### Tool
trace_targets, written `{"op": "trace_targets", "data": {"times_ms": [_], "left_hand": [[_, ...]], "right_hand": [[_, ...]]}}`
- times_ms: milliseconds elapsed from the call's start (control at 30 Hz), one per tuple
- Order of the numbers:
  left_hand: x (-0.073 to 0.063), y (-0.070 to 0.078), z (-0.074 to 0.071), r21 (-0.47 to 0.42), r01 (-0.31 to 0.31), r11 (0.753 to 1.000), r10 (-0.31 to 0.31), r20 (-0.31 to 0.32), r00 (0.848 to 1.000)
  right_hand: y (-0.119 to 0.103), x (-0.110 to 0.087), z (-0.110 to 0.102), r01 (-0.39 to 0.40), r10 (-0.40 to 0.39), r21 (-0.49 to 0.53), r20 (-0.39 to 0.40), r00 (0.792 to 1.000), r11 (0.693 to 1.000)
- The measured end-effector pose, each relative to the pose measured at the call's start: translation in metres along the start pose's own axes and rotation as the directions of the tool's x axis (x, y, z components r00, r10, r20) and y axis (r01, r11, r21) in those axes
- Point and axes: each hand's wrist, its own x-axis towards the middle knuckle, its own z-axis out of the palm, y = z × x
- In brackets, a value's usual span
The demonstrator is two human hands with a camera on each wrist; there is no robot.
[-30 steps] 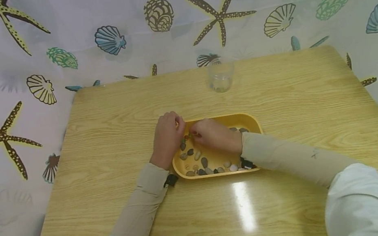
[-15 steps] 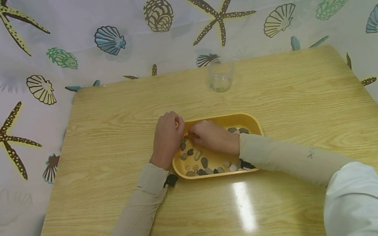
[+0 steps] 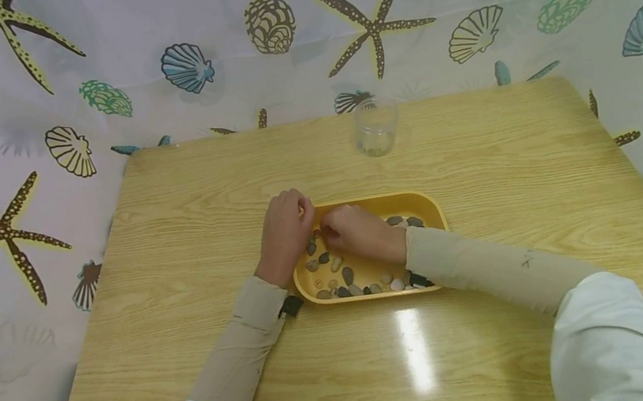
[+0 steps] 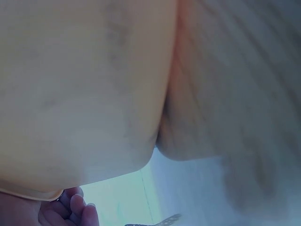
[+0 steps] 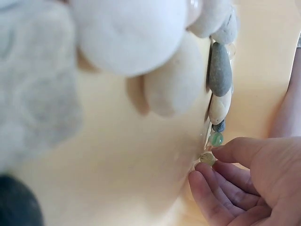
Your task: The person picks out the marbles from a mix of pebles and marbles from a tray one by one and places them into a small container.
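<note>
A yellow tray (image 3: 388,204) with pebbles and glass marbles in it lies on the wooden table. My left hand (image 3: 285,234) holds the tray's left rim at the far corner; its curled fingertips (image 4: 89,214) show beside the rim in the left wrist view. My right hand (image 3: 356,231) reaches into the tray's far left part. In the right wrist view, its thumb and forefinger pinch a yellowish-green glass marble (image 5: 207,158). Close by is a green marble (image 5: 216,139), in line with a grey pebble (image 5: 220,69) along the tray wall. The head view hides the right fingertips.
Beyond the tray stands a clear glass jar (image 3: 377,132) with a few small things at its bottom. A white curtain (image 3: 302,77) printed with shells and starfish surrounds the table (image 3: 204,177). Several pebbles (image 3: 348,275) lie along the tray's near side.
My right hand and forearm have shifted slightly left over the tray, and a small green thing seen at its fingertips is now hidden in the head view. The left hand keeps its place.
</note>
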Motion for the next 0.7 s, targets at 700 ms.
{"op": "trace_targets", "data": {"times_ms": [700], "left_hand": [[0.0007,-0.0002,0.0006,0.012,0.007,1.000,-0.007,0.002,1.000]], "right_hand": [[-0.0007,0.0008,0.0003,0.010,-0.010,-0.005,0.009,1.000,1.000]]}}
